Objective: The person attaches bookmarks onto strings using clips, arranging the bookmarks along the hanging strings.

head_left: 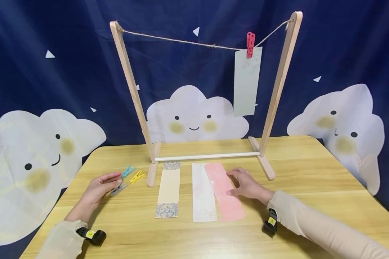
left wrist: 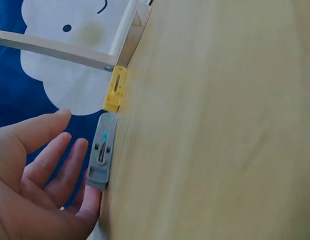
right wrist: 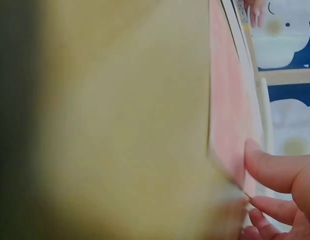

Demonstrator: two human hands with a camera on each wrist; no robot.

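My left hand (head_left: 100, 189) is beside a grey clothespin (head_left: 118, 188), fingers spread loosely around it. In the left wrist view, one finger lies right at the grey clothespin (left wrist: 100, 165). A blue clothespin (head_left: 128, 171) and a yellow clothespin (head_left: 137, 176) lie just beyond. My right hand (head_left: 246, 184) rests at the right edge of a pink paper strip (head_left: 225, 201), thumb on its face and the index fingertip farther up that edge. The pink strip overlaps a white paper strip (head_left: 202, 201). Left of them lies a cream patterned strip (head_left: 168, 187).
Behind the strips stands a wooden frame (head_left: 280, 82) with a sagging string (head_left: 181, 40). A red clothespin (head_left: 250, 43) holds a pale strip (head_left: 246, 86) on the string. The frame's white lower bar (head_left: 207, 156) and wooden feet stand on the table (head_left: 133, 230).
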